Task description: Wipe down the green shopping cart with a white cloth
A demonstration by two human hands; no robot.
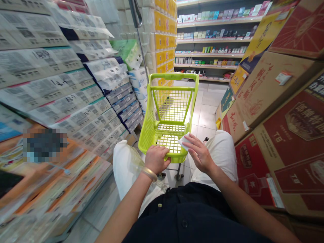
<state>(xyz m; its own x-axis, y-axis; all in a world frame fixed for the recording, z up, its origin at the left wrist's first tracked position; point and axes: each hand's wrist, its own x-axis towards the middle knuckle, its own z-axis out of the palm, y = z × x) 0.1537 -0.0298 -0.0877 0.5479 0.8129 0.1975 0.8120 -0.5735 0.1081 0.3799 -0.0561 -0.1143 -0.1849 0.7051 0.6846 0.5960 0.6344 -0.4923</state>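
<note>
A lime-green plastic shopping basket on wheels (191, 101) stands between my knees, with a tall handle rising at its far left. My left hand (157, 158) grips the basket's near rim, fingers curled over it. A white folded tissue or cloth (185, 140) lies under the fingers of my right hand (198, 151), pressed against the basket's right near corner. Through the grid walls and bottom of the basket the floor shows. A gold-coloured bangle (149, 173) circles my left wrist.
Stacked paper-goods packs (63, 84) line the left side. Red and brown cartons (263, 91) are piled close on the right. Yellow-wrapped packs (162, 37) stand ahead, beside shelves (215, 44) of small boxes and bottles. A tiled floor (206, 113) runs between.
</note>
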